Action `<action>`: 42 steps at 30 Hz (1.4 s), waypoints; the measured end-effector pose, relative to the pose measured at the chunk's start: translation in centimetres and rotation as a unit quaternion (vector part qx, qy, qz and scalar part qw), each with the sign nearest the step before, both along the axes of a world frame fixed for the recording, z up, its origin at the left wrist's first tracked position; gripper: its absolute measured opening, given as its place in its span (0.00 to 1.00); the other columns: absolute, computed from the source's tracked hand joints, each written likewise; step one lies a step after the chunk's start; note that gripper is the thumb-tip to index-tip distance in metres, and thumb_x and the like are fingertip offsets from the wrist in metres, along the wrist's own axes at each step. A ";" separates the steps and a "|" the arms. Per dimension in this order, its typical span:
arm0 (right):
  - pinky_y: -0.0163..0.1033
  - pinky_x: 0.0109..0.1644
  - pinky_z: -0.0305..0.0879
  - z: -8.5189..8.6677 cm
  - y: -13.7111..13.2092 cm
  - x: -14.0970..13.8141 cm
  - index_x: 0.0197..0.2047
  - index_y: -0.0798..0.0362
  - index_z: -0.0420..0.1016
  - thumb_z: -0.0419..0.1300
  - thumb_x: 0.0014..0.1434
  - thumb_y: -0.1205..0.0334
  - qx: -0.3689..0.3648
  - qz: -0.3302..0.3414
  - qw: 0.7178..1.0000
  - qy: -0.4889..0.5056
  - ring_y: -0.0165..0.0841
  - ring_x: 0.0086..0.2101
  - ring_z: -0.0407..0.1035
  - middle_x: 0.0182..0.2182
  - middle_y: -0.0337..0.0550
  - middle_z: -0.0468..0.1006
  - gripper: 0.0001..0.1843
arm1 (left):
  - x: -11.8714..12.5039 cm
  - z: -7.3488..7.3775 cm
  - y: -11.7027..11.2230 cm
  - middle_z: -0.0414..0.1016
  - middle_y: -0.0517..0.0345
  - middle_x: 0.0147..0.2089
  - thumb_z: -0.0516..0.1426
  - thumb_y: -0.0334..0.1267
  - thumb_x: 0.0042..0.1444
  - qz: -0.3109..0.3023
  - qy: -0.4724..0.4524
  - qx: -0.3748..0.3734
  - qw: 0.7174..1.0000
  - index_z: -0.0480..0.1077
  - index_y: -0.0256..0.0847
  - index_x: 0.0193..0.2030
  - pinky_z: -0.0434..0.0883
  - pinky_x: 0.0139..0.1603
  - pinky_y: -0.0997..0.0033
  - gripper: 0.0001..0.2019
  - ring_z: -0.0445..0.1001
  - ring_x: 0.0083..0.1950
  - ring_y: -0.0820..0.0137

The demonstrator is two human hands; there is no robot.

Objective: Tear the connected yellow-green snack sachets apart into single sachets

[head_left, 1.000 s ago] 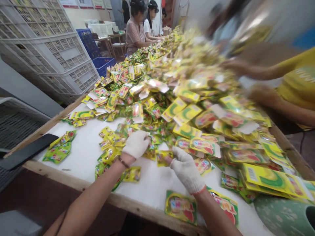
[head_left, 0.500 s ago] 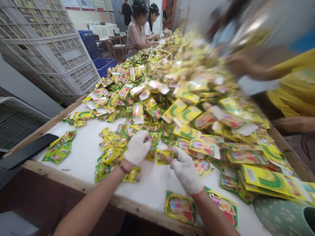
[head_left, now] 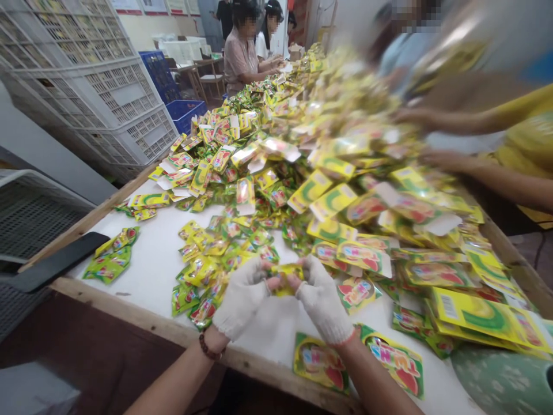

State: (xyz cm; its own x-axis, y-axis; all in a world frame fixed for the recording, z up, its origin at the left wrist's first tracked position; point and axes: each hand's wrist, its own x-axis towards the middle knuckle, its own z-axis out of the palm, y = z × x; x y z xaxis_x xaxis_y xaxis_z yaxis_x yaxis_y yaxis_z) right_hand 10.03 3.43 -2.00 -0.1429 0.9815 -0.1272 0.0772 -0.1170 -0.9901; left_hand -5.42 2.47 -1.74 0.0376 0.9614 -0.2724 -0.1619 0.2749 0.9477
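Observation:
Both my hands wear white gloves with bare fingertips and meet over the near part of the white tabletop. My left hand [head_left: 244, 294] pinches one end of a small yellow candy packet [head_left: 286, 271], and my right hand [head_left: 322, 297] grips the other end. Loose yellow and green packets [head_left: 201, 271] lie just left of my left hand. Flat printed cartons, one a green-and-yellow carton [head_left: 318, 360] and another a similar carton [head_left: 395, 357], lie beside and partly under my right forearm.
A large heap of cartons and packets [head_left: 268, 153] covers the table's middle and far end. A dark phone [head_left: 60, 262] rests at the left edge. White crates [head_left: 103, 86] are stacked at left. A co-worker's arms [head_left: 466, 118] reach in from the right. A green patterned cylinder [head_left: 496, 372] stands at lower right.
My left hand has moved right and down, toward my right hand, and now also grips the yellow packet. The co-worker's arms at right have shifted over the heap.

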 end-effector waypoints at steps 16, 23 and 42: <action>0.40 0.38 0.70 -0.9 0.0 0.6 0.41 0.50 0.74 0.59 0.56 0.60 0.040 0.023 0.997 -0.058 0.39 0.36 0.73 0.33 0.43 0.80 0.09 | -7.8 2.2 18.1 0.57 0.45 0.68 0.46 0.24 0.58 -0.099 0.760 0.298 0.569 0.65 0.47 0.59 0.46 0.66 0.41 0.24 0.51 0.70 0.54; 0.38 0.33 0.71 0.1 0.0 0.9 0.43 0.51 0.69 0.57 0.60 0.48 -0.009 0.016 0.999 -0.040 0.35 0.30 0.73 0.34 0.44 0.78 0.16 | -7.7 4.7 15.5 0.71 0.44 0.50 0.54 0.33 0.50 -0.129 0.739 0.336 0.570 0.67 0.38 0.49 0.53 0.64 0.47 0.17 0.66 0.57 0.54; 0.37 0.40 0.66 0.7 0.2 1.2 0.40 0.52 0.73 0.56 0.59 0.59 0.065 0.122 0.983 -0.124 0.35 0.36 0.70 0.33 0.40 0.77 0.09 | -3.9 0.4 -1.6 0.70 0.52 0.44 0.59 0.36 0.46 -0.185 0.599 0.268 0.732 0.66 0.43 0.45 0.70 0.46 0.60 0.17 0.70 0.47 0.59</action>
